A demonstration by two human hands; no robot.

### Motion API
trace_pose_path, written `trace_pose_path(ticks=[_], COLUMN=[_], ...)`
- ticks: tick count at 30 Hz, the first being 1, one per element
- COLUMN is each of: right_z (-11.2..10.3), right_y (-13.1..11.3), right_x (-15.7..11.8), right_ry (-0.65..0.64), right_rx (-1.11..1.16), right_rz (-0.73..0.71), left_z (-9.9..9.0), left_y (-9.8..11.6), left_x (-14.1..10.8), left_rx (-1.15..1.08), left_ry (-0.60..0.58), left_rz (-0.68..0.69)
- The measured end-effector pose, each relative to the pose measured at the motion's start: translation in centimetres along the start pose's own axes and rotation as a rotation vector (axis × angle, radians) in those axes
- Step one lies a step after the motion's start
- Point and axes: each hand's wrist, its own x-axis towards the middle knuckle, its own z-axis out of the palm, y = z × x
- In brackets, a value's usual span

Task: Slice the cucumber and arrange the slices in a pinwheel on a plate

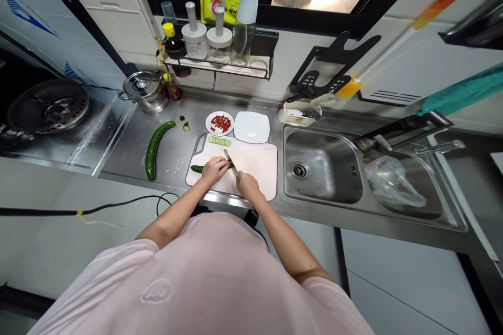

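On a white cutting board [257, 167], my left hand [215, 169] presses down on a cucumber [197, 168], whose dark green end sticks out to the left. My right hand [247, 185] grips a knife [231, 160] by its handle, which the fingers cover. The blade stands at the cucumber's right end, close to my left fingertips. A row of overlapping cucumber slices [219, 141] lies along the board's far left part. Whether the blade is inside the cucumber or beside it, I cannot tell.
Another whole cucumber [154, 152] lies left of the board. Behind the board are a plate of chopped red pieces [220, 123] and a white square plate [252, 126]. A sink [323, 167] is to the right; a lidded pot [144, 91] stands back left.
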Motion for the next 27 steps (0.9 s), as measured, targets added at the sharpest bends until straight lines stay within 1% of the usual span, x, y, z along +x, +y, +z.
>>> trace_pose_path(ticks=[5, 8, 11, 14, 19, 27], right_z=[0.1, 0.0, 0.0, 0.1, 0.3, 0.1], right_y=[-0.4, -0.5, -0.2, 0.4, 1.0, 0.4], right_x=[0.9, 0.8, 0.0, -1.2, -2.3, -1.3], right_ry=[0.015, 0.02, 0.016, -0.017, -0.01, -0.044], right_rx=[0.003, -0.002, -0.014, -0.023, -0.022, -0.012], right_rz=[-0.001, 0.0, 0.007, 0.012, -0.009, 0.01], left_z=[0.1, 0.0, 0.0, -0.1, -0.1, 0.0], left_y=[-0.1, -0.1, -0.1, 0.0, 0.1, 0.0], left_x=[-0.1, -0.1, 0.0, 0.1, 0.1, 0.0], left_rx=[0.003, -0.003, -0.008, -0.009, -0.011, -0.014], left_ry=[-0.005, -0.005, -0.008, -0.012, -0.013, 0.001], left_rz=[-0.003, -0.004, -0.007, -0.015, -0.013, -0.015])
